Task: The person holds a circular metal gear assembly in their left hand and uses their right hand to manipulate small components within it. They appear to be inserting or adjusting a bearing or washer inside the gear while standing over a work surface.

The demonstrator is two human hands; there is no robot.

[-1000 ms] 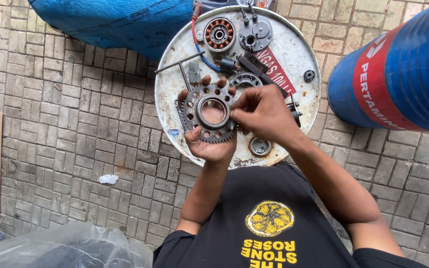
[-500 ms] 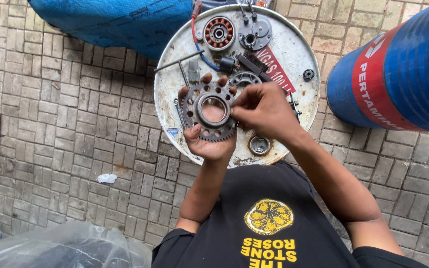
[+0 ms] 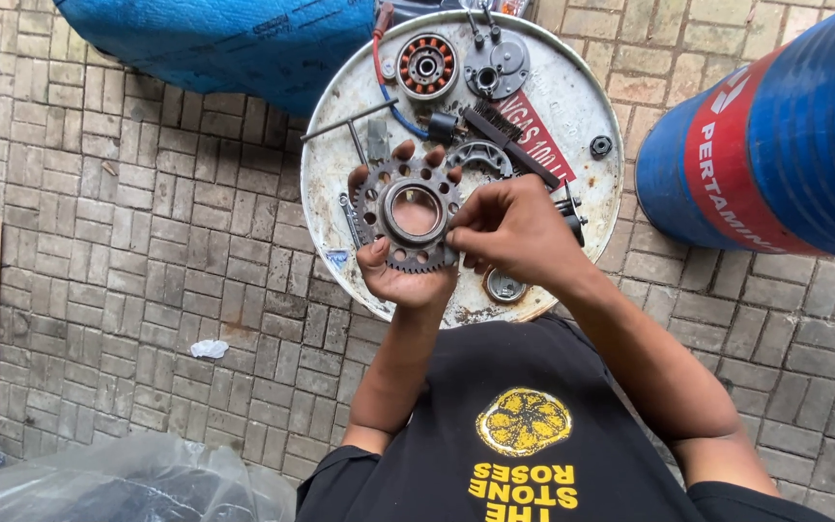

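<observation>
Sprocket (image 3: pixel 410 215) cradled in left hand (image 3: pixel 400 266); right hand (image 3: pixel 509 232) pinches its right rim.

Toothed gear (image 3: pixel 408 215) — a round, dark, rust-stained metal ring with small teeth around its outer edge, holes through its flat face and a wide open bore at centre. It is held face-up above the round white drum-lid surface (image 3: pixel 572 208). It rests on the left hand (image 3: pixel 408 261), whose fingers curl over the far rim, while the right hand (image 3: pixel 514 232) pinches the near-right edge — no part of it touches the surface.
</observation>
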